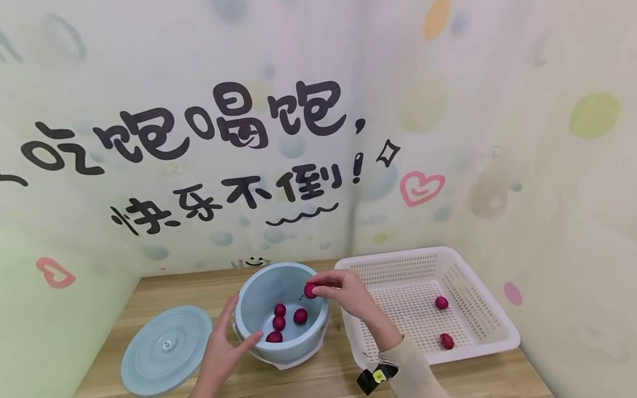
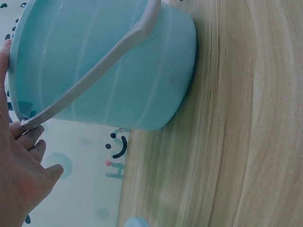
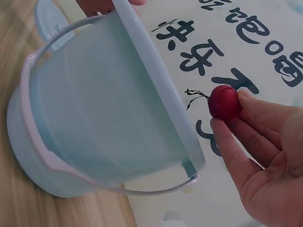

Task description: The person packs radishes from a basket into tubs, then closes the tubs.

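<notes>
In the head view a light blue bucket stands upright with several red radishes at its bottom. My left hand grips its rim from the left, with the thumb over the near edge. In the left wrist view, that hand's fingers lie by the joint of the pale handle. My right hand pinches a radish between thumb and fingertips, over the bucket's right rim. A thin dark root hangs from this radish, visible in the right wrist view.
To the right stands a white perforated basket with two radishes inside. The round blue lid lies on the wooden table left of the bucket. Behind rises a wall with black lettering.
</notes>
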`<state>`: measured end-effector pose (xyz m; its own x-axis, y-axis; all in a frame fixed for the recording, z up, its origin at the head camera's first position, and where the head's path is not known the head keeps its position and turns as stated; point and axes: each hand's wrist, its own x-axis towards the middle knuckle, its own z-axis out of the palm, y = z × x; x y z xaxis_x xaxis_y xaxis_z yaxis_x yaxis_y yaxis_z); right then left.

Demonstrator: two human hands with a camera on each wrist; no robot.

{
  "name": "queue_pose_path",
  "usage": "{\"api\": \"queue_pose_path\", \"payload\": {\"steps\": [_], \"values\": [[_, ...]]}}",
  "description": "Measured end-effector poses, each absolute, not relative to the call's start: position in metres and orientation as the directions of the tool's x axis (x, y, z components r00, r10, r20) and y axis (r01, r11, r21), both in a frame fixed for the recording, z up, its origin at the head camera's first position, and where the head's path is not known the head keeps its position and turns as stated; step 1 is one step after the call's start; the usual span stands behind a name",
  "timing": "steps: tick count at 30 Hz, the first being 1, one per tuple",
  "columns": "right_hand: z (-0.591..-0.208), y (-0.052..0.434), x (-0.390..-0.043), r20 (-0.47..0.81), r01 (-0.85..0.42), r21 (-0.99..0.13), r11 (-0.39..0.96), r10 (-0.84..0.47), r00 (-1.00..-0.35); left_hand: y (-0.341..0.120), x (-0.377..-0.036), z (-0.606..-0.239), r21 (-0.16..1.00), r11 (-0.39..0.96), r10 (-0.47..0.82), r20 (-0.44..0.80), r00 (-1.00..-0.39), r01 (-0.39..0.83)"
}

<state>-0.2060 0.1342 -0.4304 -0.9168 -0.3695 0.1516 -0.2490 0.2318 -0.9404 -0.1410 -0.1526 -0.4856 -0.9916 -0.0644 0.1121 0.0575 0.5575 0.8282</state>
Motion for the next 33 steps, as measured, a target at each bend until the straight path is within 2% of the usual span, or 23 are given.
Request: {"api": "queue_pose_path", "payload": {"steps": [6,12,20,30,33], "values": [[-0.435,0.141,-0.199,0.169,-0.270,-0.938,0.217,-0.395,-0.903,-0.150,-0.141,-0.488,0.826,0.556,-0.059,0.146,-0.988,0.089],[-0.447,0.174,-0.185,0.180,-0.269,-0.941,0.207,-0.369,-0.912,-0.152,-0.142,-0.487,0.814,0.572,-0.046,0.154,-0.987,0.100],[-0.470,0.231,-0.177,0.108,-0.195,-0.959,0.204,-0.372,-0.922,-0.155,-0.139,-0.486,0.812,0.576,-0.040,0.141,-0.989,0.092],[-0.489,0.316,-0.177,-0.002,-0.113,-0.930,0.351,-0.311,-0.951,-0.152,-0.139,-0.486,0.821,0.565,-0.043,0.125,-0.991,0.079],[-0.494,0.343,-0.178,-0.069,-0.052,-0.932,0.358,-0.315,-0.947,-0.150,-0.140,-0.484,0.824,0.562,-0.042,0.116,-0.992,0.073]]}}
